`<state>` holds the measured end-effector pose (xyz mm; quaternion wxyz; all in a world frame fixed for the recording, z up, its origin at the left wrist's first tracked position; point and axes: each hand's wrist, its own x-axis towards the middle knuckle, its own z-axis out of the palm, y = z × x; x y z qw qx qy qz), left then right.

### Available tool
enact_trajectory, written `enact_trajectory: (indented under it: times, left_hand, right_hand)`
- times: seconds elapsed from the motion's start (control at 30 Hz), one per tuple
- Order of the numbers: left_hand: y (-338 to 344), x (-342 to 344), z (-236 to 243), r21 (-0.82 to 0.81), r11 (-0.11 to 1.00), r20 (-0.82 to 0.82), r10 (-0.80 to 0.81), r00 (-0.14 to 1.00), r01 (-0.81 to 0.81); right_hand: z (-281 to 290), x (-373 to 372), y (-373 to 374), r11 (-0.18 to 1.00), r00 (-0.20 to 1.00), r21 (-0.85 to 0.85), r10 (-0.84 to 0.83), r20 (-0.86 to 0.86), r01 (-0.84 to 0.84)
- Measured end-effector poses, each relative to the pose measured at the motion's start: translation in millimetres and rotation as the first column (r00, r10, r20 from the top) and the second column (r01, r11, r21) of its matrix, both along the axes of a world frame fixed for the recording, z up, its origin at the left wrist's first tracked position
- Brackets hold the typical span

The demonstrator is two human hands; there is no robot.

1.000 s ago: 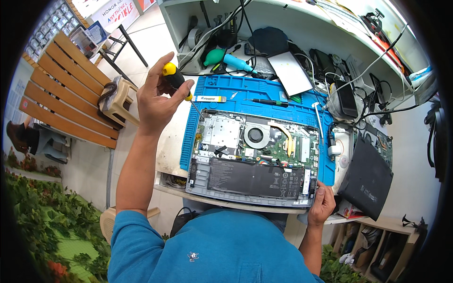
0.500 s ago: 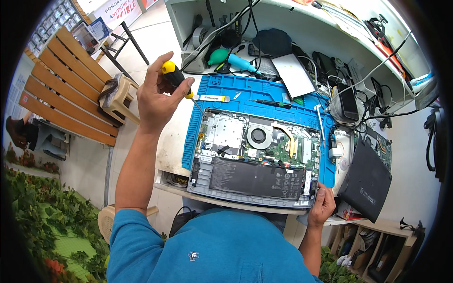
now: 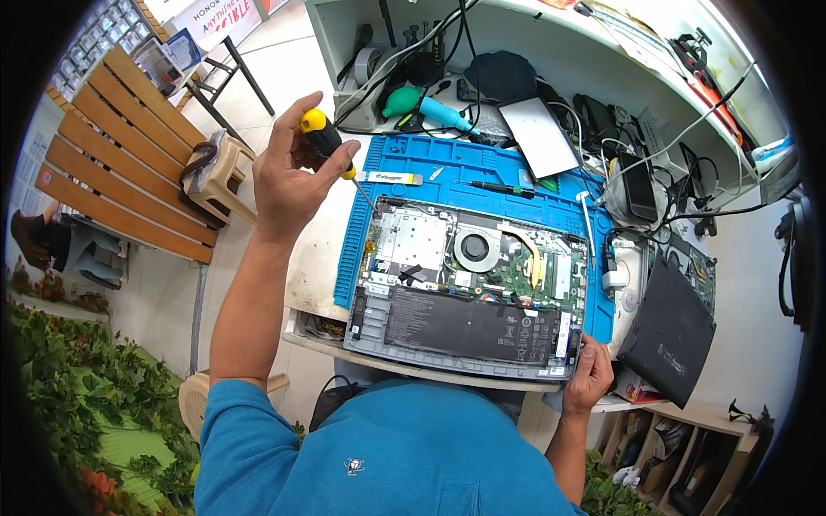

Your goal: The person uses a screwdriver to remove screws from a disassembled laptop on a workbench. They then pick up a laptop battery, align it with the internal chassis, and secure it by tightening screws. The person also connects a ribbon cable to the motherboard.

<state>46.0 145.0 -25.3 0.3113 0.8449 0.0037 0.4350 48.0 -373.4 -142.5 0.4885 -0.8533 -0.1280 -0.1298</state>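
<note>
My left hand [image 3: 288, 185] is closed around a screwdriver [image 3: 324, 138] with a black and yellow handle. Its thin shaft slants down to the far left corner of an opened laptop base [image 3: 370, 331]. Whether the tip sits in a screw is too small to tell. Inside the base show a black battery [image 3: 469, 325] along the near side, a round fan [image 3: 475, 248] and a green circuit board [image 3: 516, 273]. My right hand [image 3: 589, 377] grips the near right corner of the base, fingers bent against its edge.
Under the laptop lies a blue repair mat [image 3: 354, 232] bearing a second, slim screwdriver [image 3: 495, 187]. Behind are a blue bottle [image 3: 443, 113], a green air blower [image 3: 403, 101] and tangled cables. A black laptop panel [image 3: 671, 331] leans at the right; a beige stool [image 3: 225, 176] stands left.
The view has shifted very slightly. Both hands, the screwdriver and the laptop base keep the same positions relative to each other.
</note>
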Motion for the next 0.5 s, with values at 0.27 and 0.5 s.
enact_trajectory:
  times: [0.27, 0.5]
  left_hand:
    - [0.6, 2.8, -2.0, -0.012, 1.0, 0.038, -0.005, 0.999, 0.005]
    - [-1.0, 1.7, 0.0, 0.067, 0.995, 0.05, 0.068, 0.996, -0.071]
  right_hand:
    - [2.4, -0.1, 2.4, 1.0, 1.0, -0.006, -0.001, 0.021, 0.001]
    - [-2.3, 0.5, -0.3, 1.0, 1.0, 0.015, 0.002, 0.027, -0.003]
